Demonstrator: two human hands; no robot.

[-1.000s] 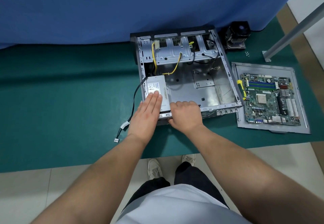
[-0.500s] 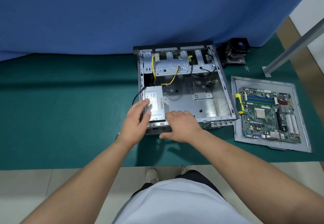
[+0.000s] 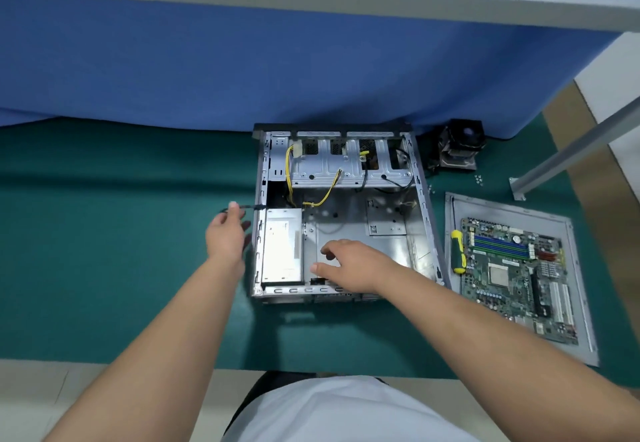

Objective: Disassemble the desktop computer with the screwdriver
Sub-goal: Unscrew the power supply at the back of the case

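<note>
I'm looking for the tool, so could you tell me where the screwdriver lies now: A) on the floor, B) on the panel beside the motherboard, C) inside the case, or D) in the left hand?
B: the screwdriver lies on the panel, left of the motherboard.

Both bare forearms reach forward.
Left hand (image 3: 225,237) pinches with thumb and fingers; right hand (image 3: 349,263) spreads relaxed, palm down.

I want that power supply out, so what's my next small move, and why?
Probably feed the black cable that your left hand holds back over the case wall, so it trails freely. The power supply sits in the near-left corner, and your right hand hovers open beside it, ready to lift.
</note>
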